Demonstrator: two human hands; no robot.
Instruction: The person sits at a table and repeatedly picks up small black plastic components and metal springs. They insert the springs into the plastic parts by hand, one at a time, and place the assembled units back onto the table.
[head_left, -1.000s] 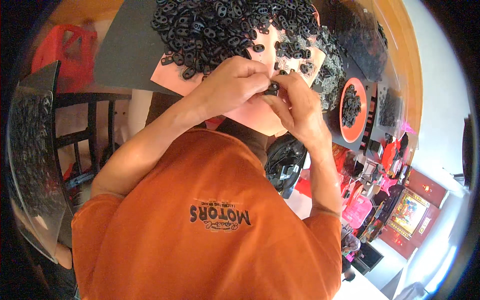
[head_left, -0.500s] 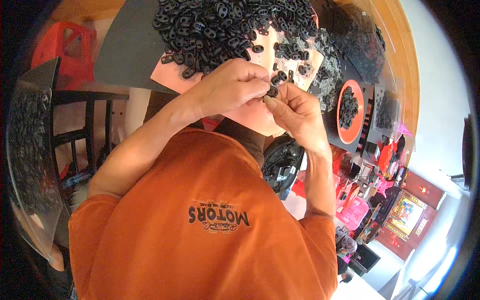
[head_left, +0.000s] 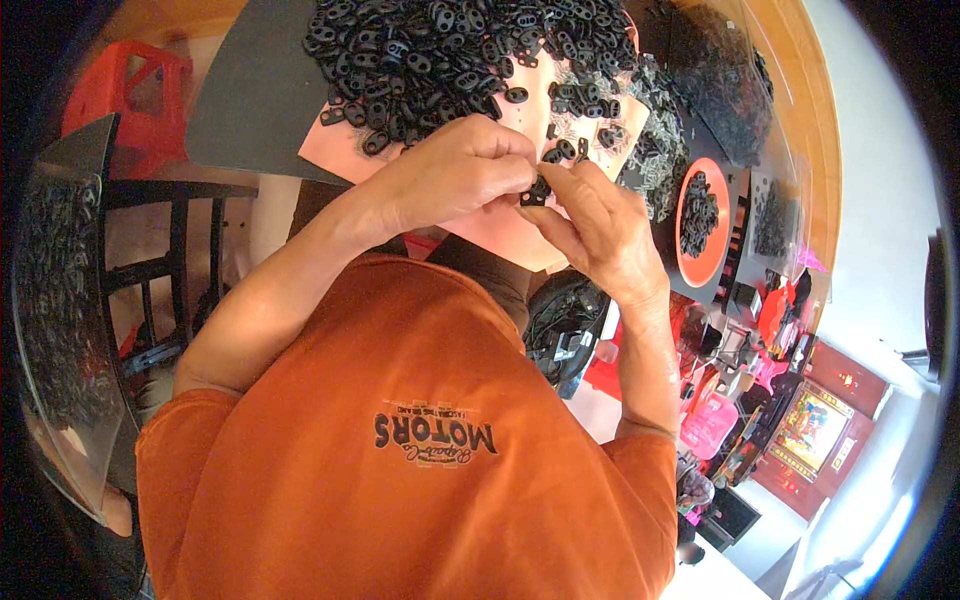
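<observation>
From here, the right hand [head_left: 605,225] pinches a black piece [head_left: 537,192] by the desk's [head_left: 235,130] near edge; the left hand [head_left: 465,175] curls beside it (I can't tell its grip). Probably light, stiff: I'd hold its rim.

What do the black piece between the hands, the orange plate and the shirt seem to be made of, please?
Black piece: probably moulded plastic, dark with a slight shine.
Plate: likely plastic, given its smooth, even colour, though enamel is possible.
Shirt: apparently soft fabric, matte, with loose folds; fibre unclear.
</observation>
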